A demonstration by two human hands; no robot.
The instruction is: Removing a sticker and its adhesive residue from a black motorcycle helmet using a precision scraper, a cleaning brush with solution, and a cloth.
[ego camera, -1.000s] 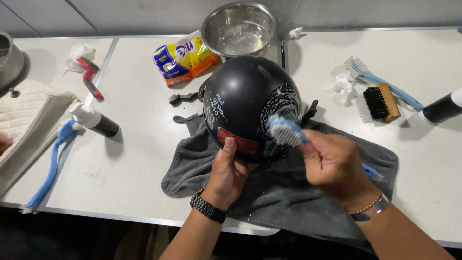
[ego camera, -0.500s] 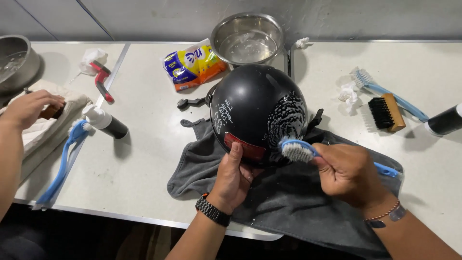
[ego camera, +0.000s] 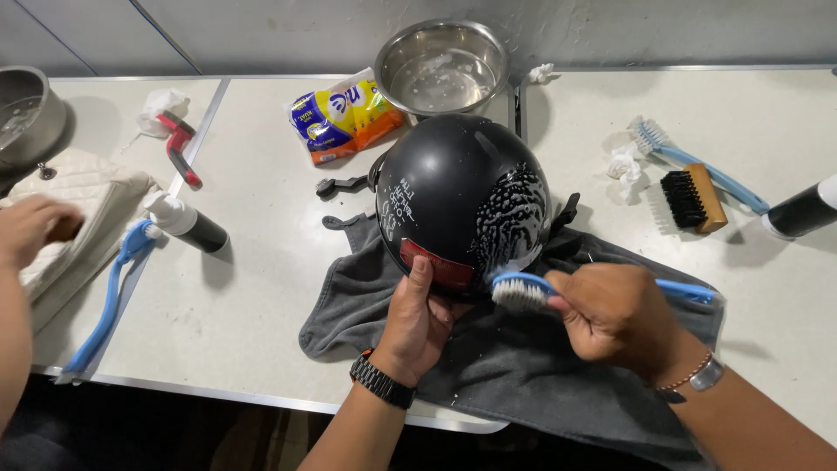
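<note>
Gripping blue brush (ego camera: 523, 290), seemingly touching helmet (ego camera: 453, 196)

We see a steel bowl (ego camera: 442, 68) at 12 o'clock, a yellow-blue packet (ego camera: 342, 115) at 11. At 2: blue brush (ego camera: 693, 164), wooden black-bristle brush (ego camera: 693, 198), crumpled tissue (ego camera: 624, 166). At 9: foam bottle (ego camera: 187, 225), long blue brush (ego camera: 109, 305), quilted cream bag (ego camera: 83, 214) under a co-worker's hand (ego camera: 35, 228). Red-handled tool (ego camera: 180, 150) at 10.
</note>
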